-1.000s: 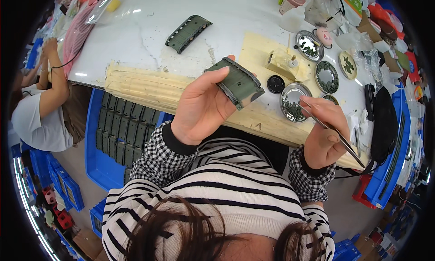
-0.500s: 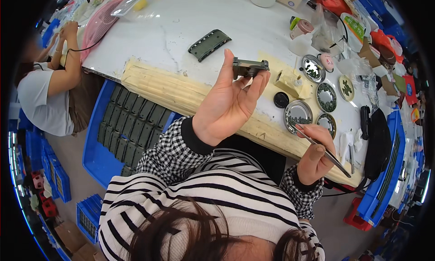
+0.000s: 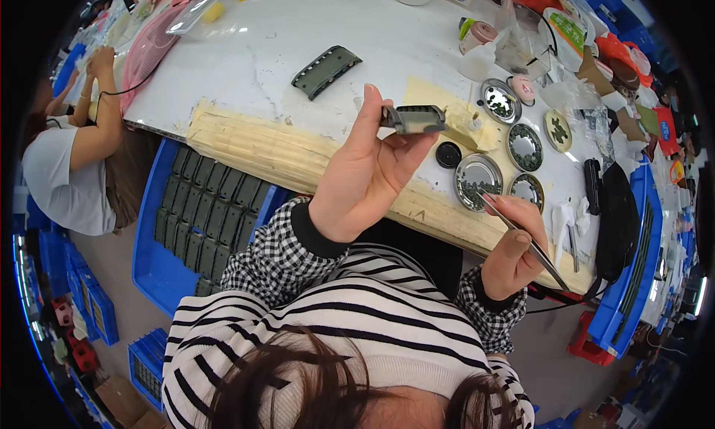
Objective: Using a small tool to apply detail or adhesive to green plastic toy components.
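My left hand (image 3: 365, 168) is raised over the table's padded front edge, its thumb and fingers closed on a dark green plastic housing (image 3: 417, 120). My right hand (image 3: 515, 250) grips metal tweezers (image 3: 538, 252), their tips pointing up and left beside a round metal dish (image 3: 479, 157) of small dark green parts. Whether the tips hold a part is too small to tell. A second green housing (image 3: 326, 72) lies on the white table beyond my left hand.
More dishes of small parts (image 3: 524, 147) stand at the right, near a black round cap (image 3: 448, 155) and a yellowish block (image 3: 469, 127). A blue crate (image 3: 159, 269) of green housings sits below the table edge. Another person (image 3: 74, 157) works at the far left.
The housing in my left hand has been turned, so a different side faces up. My right hand still holds the tweezers near the dish. The whole view has shifted slightly.
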A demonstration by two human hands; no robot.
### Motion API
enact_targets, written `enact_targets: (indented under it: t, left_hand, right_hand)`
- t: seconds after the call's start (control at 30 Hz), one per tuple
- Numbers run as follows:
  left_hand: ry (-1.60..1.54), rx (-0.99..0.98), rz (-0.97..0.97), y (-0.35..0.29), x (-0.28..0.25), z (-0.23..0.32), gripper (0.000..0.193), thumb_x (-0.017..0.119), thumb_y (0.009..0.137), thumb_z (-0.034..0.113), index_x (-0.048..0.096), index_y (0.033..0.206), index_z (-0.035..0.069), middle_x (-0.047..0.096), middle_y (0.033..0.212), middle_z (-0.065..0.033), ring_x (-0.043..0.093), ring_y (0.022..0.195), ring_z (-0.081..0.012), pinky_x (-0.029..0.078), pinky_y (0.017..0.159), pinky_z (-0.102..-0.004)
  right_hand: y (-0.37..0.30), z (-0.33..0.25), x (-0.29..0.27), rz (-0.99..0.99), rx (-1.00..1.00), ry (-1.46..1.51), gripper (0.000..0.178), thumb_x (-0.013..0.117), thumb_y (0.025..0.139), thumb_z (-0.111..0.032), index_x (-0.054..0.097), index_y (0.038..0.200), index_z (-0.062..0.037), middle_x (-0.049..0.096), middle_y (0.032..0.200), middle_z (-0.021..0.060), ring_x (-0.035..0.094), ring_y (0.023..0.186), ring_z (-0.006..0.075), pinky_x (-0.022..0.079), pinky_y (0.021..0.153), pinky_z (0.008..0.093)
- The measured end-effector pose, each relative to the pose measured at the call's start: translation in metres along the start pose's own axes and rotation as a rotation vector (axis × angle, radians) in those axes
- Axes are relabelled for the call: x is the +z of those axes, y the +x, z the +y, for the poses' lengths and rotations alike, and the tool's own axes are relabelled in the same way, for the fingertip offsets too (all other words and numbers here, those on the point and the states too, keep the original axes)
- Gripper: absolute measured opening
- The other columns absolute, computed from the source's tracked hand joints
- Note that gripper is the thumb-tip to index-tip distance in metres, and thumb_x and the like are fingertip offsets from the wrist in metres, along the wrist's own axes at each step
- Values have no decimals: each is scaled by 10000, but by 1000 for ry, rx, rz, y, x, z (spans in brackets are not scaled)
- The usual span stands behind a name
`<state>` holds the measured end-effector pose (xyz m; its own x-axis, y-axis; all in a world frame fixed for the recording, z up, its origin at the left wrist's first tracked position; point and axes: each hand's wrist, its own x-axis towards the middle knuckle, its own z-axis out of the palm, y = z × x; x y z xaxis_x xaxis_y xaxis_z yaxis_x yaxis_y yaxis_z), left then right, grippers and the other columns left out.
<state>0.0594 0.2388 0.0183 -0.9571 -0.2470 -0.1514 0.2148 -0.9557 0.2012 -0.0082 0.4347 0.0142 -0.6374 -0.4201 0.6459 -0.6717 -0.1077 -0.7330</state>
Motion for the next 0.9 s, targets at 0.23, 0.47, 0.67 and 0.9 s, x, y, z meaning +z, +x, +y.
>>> enact_targets:
  t: [0.23, 0.47, 0.67, 0.9]
  left_hand:
    - [314, 51, -170, -16, -11, -15, 400, 360, 1028, 321, 297, 1410, 222, 474, 1338, -134, 510, 1237, -237, 497, 991, -349]
    - [306, 9, -168, -15, -13, -18, 431, 375, 1024, 309, 268, 1434, 229, 431, 1376, -186, 458, 1289, -256, 467, 1028, -359]
    - [279, -9, -203, -18, -16, -18, 437, 371, 1025, 304, 257, 1441, 236, 405, 1393, -220, 459, 1288, -257, 451, 1043, -370]
    - [340, 9, -172, -19, -12, -16, 437, 372, 1025, 308, 254, 1440, 239, 405, 1392, -223, 478, 1269, -264, 453, 1034, -383]
  right_hand:
    - [14, -10, 7, -45, -102, 47, 262, 560, 925, -197, 658, 1031, 22, 643, 995, 180, 649, 964, 303, 505, 835, 354]
    - [16, -12, 3, -118, -69, -6, 240, 587, 836, -45, 668, 1055, 7, 648, 1043, 177, 644, 996, 282, 501, 849, 337]
    - [13, -13, 3, -133, -56, -31, 281, 596, 791, -15, 675, 1060, -9, 653, 1066, 169, 644, 987, 267, 499, 847, 330]
    - [17, -18, 1, -173, -59, -54, 291, 612, 778, -3, 676, 1062, -16, 653, 1070, 163, 648, 995, 266, 500, 842, 325]
